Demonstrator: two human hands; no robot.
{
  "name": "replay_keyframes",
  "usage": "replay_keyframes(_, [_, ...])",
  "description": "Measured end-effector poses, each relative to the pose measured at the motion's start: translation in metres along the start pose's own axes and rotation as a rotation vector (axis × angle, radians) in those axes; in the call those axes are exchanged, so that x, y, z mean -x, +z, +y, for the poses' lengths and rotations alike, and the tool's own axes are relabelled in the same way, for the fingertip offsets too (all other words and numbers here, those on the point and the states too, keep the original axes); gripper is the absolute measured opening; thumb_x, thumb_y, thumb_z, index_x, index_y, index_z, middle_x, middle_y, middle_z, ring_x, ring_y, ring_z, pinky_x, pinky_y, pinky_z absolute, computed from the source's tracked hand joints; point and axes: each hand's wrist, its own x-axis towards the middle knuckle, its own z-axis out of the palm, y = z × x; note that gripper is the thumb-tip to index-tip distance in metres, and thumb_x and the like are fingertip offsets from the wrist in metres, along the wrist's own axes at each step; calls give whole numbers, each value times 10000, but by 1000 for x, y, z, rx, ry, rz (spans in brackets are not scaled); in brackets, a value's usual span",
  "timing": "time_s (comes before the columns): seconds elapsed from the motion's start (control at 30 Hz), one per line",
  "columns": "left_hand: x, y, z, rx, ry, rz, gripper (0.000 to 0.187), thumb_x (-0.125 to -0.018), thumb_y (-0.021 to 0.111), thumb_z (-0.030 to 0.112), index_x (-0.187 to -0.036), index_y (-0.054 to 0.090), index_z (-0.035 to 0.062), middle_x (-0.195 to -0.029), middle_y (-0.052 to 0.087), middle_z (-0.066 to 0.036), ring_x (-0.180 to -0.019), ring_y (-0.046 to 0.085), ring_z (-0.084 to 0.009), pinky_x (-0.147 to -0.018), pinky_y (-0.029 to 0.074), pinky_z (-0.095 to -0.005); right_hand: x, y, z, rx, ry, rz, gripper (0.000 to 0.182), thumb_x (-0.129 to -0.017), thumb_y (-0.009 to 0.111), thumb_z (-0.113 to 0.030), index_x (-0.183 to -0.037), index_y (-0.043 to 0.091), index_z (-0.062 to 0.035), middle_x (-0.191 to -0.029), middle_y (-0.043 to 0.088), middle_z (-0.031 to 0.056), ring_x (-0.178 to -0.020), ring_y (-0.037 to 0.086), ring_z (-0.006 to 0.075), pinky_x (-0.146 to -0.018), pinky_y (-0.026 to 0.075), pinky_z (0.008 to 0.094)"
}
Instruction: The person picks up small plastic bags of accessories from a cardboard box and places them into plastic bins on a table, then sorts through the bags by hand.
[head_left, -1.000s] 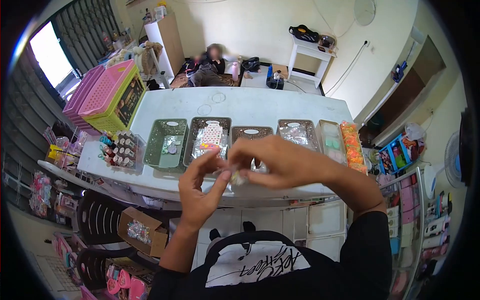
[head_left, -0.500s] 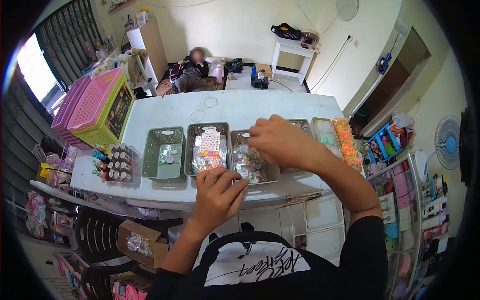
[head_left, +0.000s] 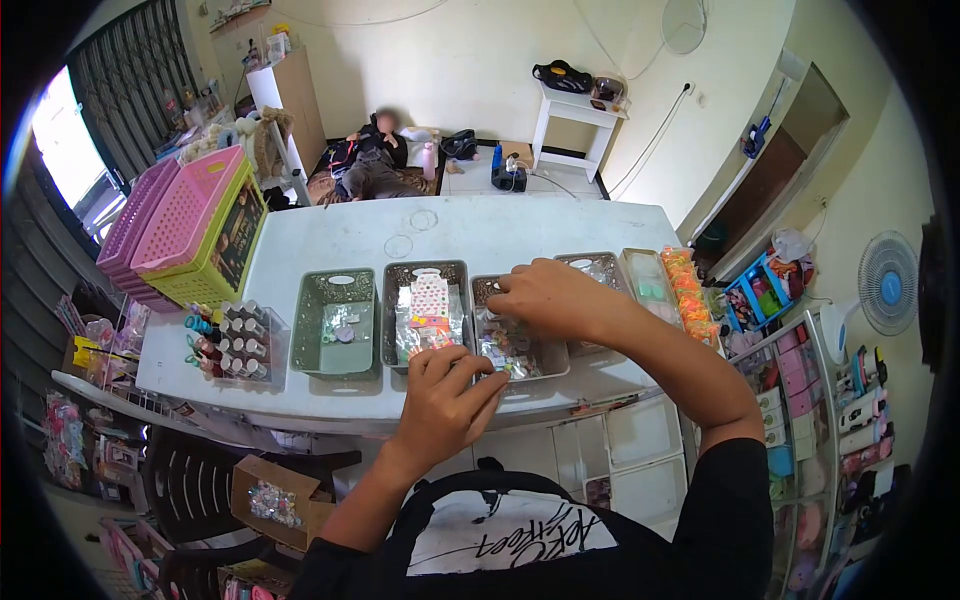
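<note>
In the head view, four baskets (head_left: 337,364) stand in one row on the table (head_left: 330,225). The right hand (head_left: 545,300), fingers bent, is over the third basket (head_left: 548,358), partly hiding its packets (head_left: 507,346). The left hand (head_left: 448,398), half curled, is near its front-left corner. I cannot tell what either holds.

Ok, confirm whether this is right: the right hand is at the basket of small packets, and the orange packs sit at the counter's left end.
Not quite: the orange packs sit at the right end of the counter, as the head view shows. The right hand is at the basket of small packets.
</note>
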Motion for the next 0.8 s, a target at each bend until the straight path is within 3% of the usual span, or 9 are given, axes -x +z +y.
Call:
replay_keyframes(0.07, [-1, -2, 0, 4, 0, -2, 257, -722, 782, 103, -974, 733, 119, -981, 642, 1, -1005, 554, -228, -903, 377, -410, 8, -8, 2, 41, -109, 244, 181, -748, 683, -73, -928, 669, -89, -826, 675, 96, -863, 679, 290, -732, 540, 432])
replay_keyframes(0.1, [-1, -2, 0, 9, 0, -6, 256, -722, 782, 105, -973, 732, 119, -983, 641, 0, -1004, 554, -228, -902, 378, -410, 11, -13, 2, 43, -111, 241, 181, -748, 683, -73, -928, 669, -89, -826, 675, 96, -863, 679, 290, -732, 540, 432])
replay_keyframes(0.2, [-2, -3, 0, 19, 5, -9, 260, -720, 780, 107, -974, 729, 120, -986, 639, 0, -1004, 554, -228, -907, 379, -408, 18, -37, 6, -47, -89, 217, 155, -760, 695, -100, -912, 669, -83, -821, 673, 98, -837, 675, 291, -730, 535, 437])
replay_keyframes(0.27, [-2, -4, -1, 18, 7, -15, 267, -715, 780, 108, -976, 728, 121, -989, 639, -1, -1005, 554, -228, -910, 380, -408, 20, -55, 7, -407, 171, -41, 145, -781, 698, -127, -913, 668, -77, -853, 667, 102, -870, 661, 293, -766, 523, 419])
replay_keyframes(0.4, [-1, -3, -3, 17, 16, -22, 289, -703, 780, 109, -987, 726, 121, -997, 639, -2, -1010, 555, -228, -919, 381, -410, 22, -49, 13, -642, 175, -40, 142, -802, 698, -158, -905, 665, -65, -867, 669, 102, -895, 654, 293, -790, 506, 421])
replay_keyframes(0.47, [0, -4, -3, 16, 18, -26, 293, -701, 780, 108, -989, 726, 121, -998, 639, -4, -1011, 555, -227, -919, 381, -411, 26, -41, 4, -51, 223, 80, 175, -803, 705, -130, -955, 652, -62, -910, 683, 77, -925, 635, 261, -809, 475, 386])
replay_keyframes(0.6, [-1, -5, -2, 7, 14, -32, 295, -700, 779, 107, -991, 728, 122, -998, 640, -9, -1013, 556, -227, -922, 382, -412, 24, -43, -9, 15, 159, 194, 176, -794, 707, -147, -950, 669, -75, -922, 694, 76, -940, 640, 247, -813, 464, 391])
replay_keyframes(0.67, [-1, -3, -2, 4, 12, -34, 299, -699, 778, 106, -994, 729, 122, -999, 640, -9, -1014, 556, -229, -923, 382, -413, 23, -31, -14, -36, 51, 23, 173, -786, 715, -208, -903, 693, -82, -902, 699, 67, -936, 646, 238, -825, 445, 403])
replay_keyframes(0.8, [0, -4, -1, -6, 8, -36, 309, -694, 775, 106, -999, 731, 124, -1002, 640, -9, -1017, 554, -234, -929, 382, -416, 16, -3, -14, 24, 68, -45, 131, -742, 710, -201, -767, 706, -73, -765, 690, 87, -826, 665, 272, -794, 436, 425])
